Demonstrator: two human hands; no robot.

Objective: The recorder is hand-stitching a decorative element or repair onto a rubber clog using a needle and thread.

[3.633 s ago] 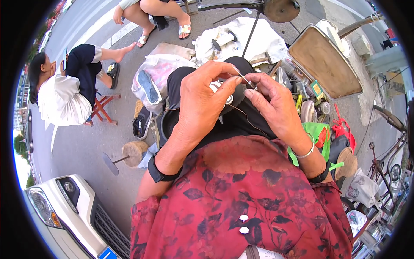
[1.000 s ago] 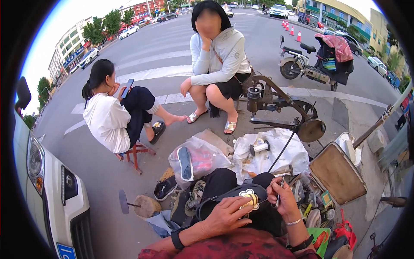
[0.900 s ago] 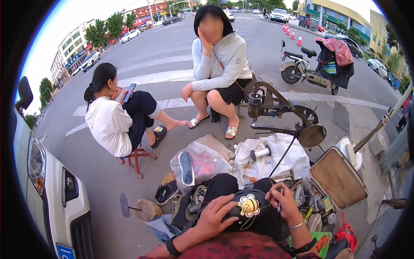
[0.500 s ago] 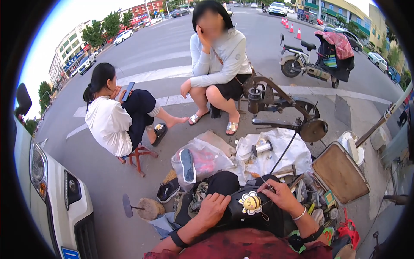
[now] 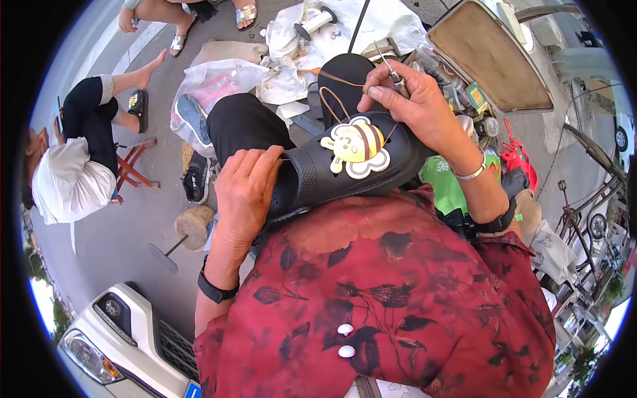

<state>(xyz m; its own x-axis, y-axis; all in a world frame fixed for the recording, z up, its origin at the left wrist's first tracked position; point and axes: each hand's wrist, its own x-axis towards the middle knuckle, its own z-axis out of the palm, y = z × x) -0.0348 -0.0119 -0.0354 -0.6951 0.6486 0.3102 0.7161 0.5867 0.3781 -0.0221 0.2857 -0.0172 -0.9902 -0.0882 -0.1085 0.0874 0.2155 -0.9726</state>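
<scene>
A black clog (image 5: 318,174) with a yellow-and-white bee ornament (image 5: 361,147) lies across my lap. My left hand (image 5: 247,189) is closed on the strap end of the clog, fingers over its edge. Raised above the toe end, my right hand (image 5: 415,103) is closed round an awl (image 5: 398,81), its thin metal tip pointing up and away. A brown thread (image 5: 332,99) loops up beside the bee and runs toward the right fingers; a strand also drops from that hand to the clog. Part of the clog's strap end is hidden by my left hand.
Beyond my knees lie a white sheet (image 5: 391,26) with a spool (image 5: 316,24), a plastic bag (image 5: 225,76) and a grey-blue insole (image 5: 193,118). A shallow brown tray (image 5: 491,56) stands right. Left are a dark shoe (image 5: 196,178), a wooden block (image 5: 194,227) and a seated person (image 5: 73,172).
The view has tipped down, so the clog and my hands look larger and higher in the picture. My right hand still holds the awl, and a thread loop now stands up by the bee.
</scene>
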